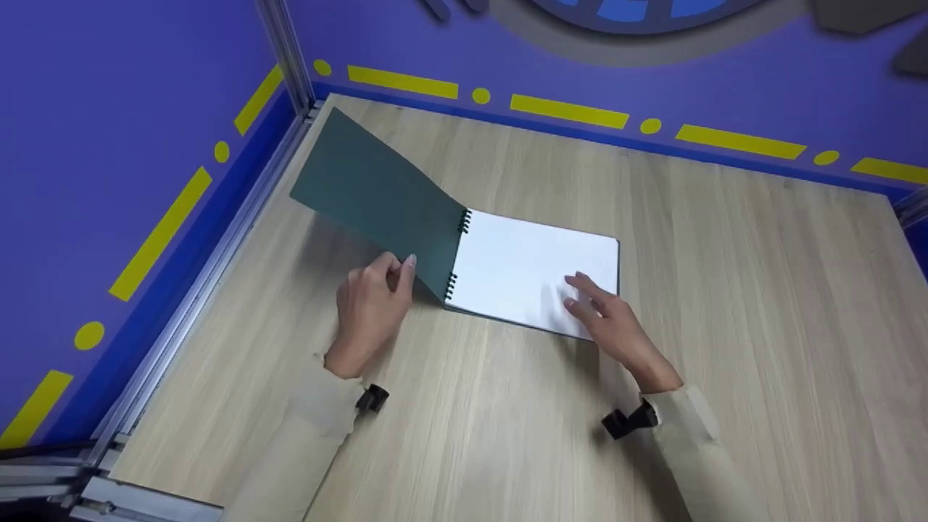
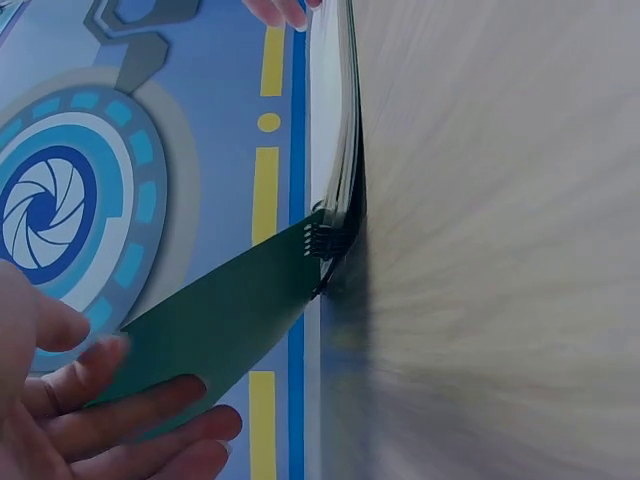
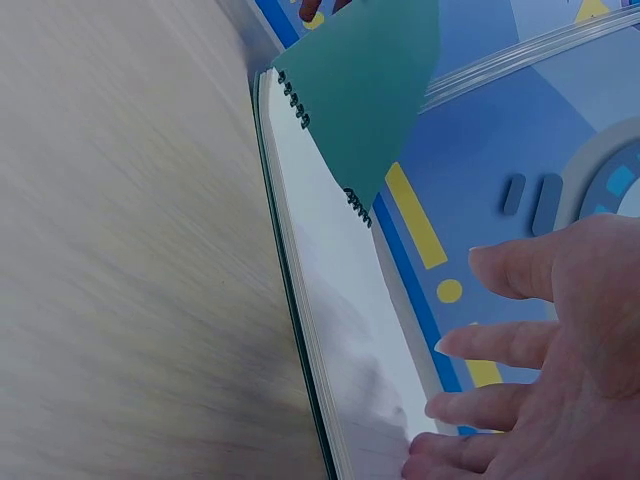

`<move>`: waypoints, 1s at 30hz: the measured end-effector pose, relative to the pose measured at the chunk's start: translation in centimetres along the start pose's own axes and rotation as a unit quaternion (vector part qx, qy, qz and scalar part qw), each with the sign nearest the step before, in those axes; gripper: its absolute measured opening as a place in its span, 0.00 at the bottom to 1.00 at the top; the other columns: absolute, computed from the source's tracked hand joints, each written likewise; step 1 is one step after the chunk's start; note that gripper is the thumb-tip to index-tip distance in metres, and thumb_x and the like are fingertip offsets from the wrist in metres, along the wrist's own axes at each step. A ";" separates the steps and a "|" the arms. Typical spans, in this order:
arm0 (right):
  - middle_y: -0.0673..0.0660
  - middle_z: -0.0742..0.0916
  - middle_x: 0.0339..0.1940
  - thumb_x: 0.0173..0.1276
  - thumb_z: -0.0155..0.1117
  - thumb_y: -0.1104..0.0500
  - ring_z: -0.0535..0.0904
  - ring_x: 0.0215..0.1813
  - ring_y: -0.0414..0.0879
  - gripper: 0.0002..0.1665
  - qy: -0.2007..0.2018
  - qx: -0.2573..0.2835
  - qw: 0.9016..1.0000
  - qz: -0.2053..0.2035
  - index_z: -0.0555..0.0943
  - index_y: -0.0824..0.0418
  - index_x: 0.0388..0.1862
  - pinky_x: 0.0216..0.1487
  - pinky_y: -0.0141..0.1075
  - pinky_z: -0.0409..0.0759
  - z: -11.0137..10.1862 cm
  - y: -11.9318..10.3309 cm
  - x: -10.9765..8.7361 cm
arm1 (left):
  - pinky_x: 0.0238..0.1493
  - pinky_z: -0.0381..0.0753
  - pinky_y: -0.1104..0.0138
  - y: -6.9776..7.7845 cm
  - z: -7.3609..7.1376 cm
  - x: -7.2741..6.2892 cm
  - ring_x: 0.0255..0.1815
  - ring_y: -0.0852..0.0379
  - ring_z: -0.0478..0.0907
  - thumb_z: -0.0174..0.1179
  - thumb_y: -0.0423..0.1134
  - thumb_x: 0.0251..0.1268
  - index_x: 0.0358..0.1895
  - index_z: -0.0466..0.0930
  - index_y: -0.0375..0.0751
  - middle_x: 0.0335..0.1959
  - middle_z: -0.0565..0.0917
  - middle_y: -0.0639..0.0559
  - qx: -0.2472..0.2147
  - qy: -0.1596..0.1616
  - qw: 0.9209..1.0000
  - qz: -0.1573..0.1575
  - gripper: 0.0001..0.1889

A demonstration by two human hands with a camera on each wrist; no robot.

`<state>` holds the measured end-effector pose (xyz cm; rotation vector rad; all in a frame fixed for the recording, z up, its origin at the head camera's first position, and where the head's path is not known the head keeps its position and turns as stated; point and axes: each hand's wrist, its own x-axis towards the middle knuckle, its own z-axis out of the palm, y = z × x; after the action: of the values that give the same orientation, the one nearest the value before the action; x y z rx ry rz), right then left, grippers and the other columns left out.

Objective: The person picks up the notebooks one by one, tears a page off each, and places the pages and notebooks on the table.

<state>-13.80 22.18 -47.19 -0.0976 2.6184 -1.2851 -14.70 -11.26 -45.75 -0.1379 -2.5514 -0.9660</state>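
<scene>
Evidently plain green cover point(image 1: 377, 185) raised, left hand point(image 1: 372, 304) loose at its edge, right hand point(image 1: 615, 325) spread over white notebook page point(image 1: 518, 257)

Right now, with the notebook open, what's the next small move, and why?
Probably ease the green cover down to the table with the left hand: the cover slants up off the tabletop, that hand is at its near edge, and the right hand is over the white page, well placed to steady that side.

Left fingers point(image 1: 404, 281) are at the green cover point(image 1: 377, 192) (tilted up); right fingers point(image 1: 596, 290) over the white page point(image 1: 518, 264).
</scene>
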 end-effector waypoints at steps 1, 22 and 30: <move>0.60 0.59 0.79 0.77 0.50 0.49 0.49 0.81 0.54 0.30 0.000 0.000 1.000 -0.001 0.65 0.59 0.73 0.76 0.51 0.54 0.0 0.0 0.0 | 0.20 0.54 0.68 0.0 0.0 0.0 0.16 0.60 0.61 0.55 0.46 0.71 0.20 0.73 0.42 0.13 0.67 0.55 -0.006 -0.004 1.000 -0.003 0.20; 0.61 0.59 0.79 0.76 0.50 0.45 0.49 0.81 0.55 0.32 0.000 -0.001 1.000 -0.016 0.66 0.60 0.73 0.76 0.53 0.54 -0.2 0.1 -0.3 | 0.28 0.71 0.62 -1.5 -0.4 -0.4 0.26 0.56 0.81 0.53 0.50 0.72 0.63 0.76 0.42 0.30 0.86 0.48 -0.053 -0.075 0.994 -0.054 0.23; 0.60 0.58 0.79 0.76 0.49 0.45 0.48 0.81 0.54 0.33 -0.001 0.002 1.000 -0.011 0.65 0.59 0.73 0.76 0.53 0.54 -0.3 0.2 -0.5 | 0.35 0.73 0.61 -2.8 -0.4 -0.4 0.33 0.52 0.82 0.52 0.50 0.73 0.69 0.69 0.41 0.40 0.87 0.44 -0.075 -0.142 0.984 -0.077 0.27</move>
<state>-13.40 22.58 -47.12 -0.1285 2.6190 -1.2974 -14.83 -13.59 -47.35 -0.1305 -2.7787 -1.2795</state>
